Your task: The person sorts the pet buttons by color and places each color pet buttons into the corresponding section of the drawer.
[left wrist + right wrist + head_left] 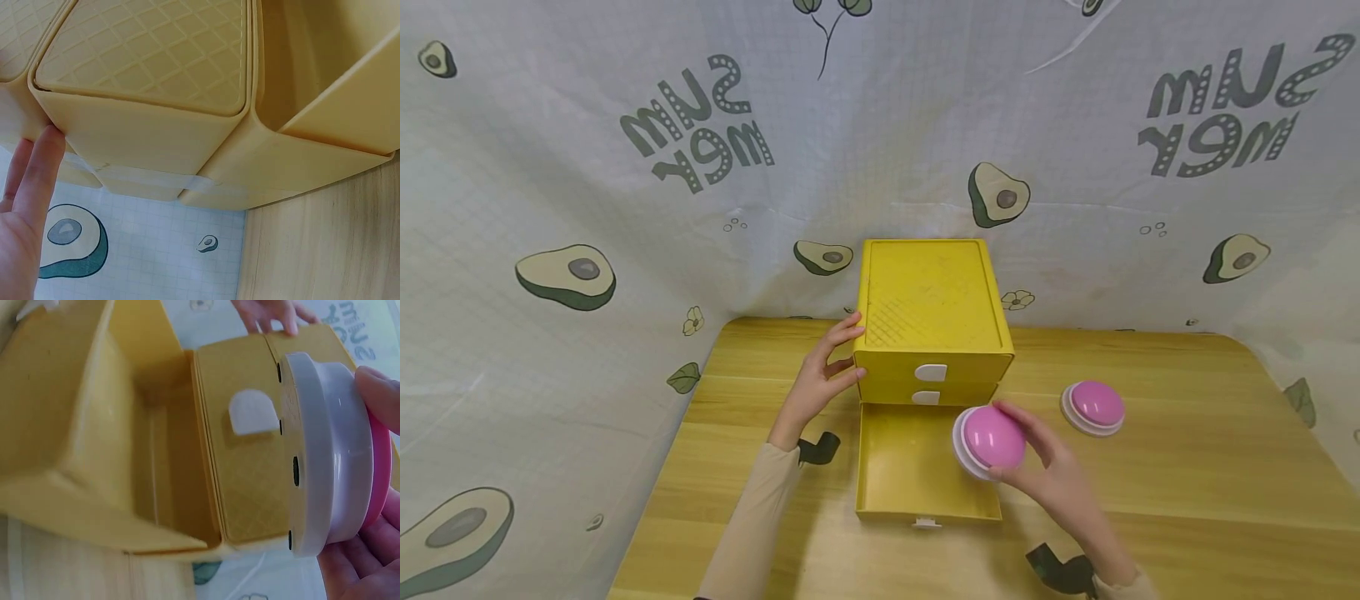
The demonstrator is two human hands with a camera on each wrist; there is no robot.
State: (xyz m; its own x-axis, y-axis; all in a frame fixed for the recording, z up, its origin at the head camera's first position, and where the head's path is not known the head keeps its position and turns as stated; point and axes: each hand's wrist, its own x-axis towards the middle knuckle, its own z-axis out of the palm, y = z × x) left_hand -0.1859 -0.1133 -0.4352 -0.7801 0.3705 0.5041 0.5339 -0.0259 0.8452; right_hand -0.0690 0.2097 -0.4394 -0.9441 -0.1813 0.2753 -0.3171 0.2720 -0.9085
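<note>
A yellow drawer cabinet (pixel 932 292) stands on the table with its bottom drawer (pixel 880 500) pulled out; nothing lies in that drawer. My left hand (pixel 816 379) rests its extended fingers against the cabinet's left side, and its fingers (pixel 40 175) show there in the left wrist view. Between thumb and fingers, my right hand (pixel 1048 475) grips a round pink push button (pixel 996 437) with a white base. The button is tilted over the right part of the drawer. Slots show in its white base (pixel 306 456) in the right wrist view.
A second pink push button (pixel 1097 404) sits on the wooden table (pixel 1195 467) to the right of the cabinet. Behind stands a white cloth (pixel 880 150) printed with avocados. Two upper drawers with white tabs (pixel 931 372) are closed. Dark straps (pixel 1060 571) are near both wrists.
</note>
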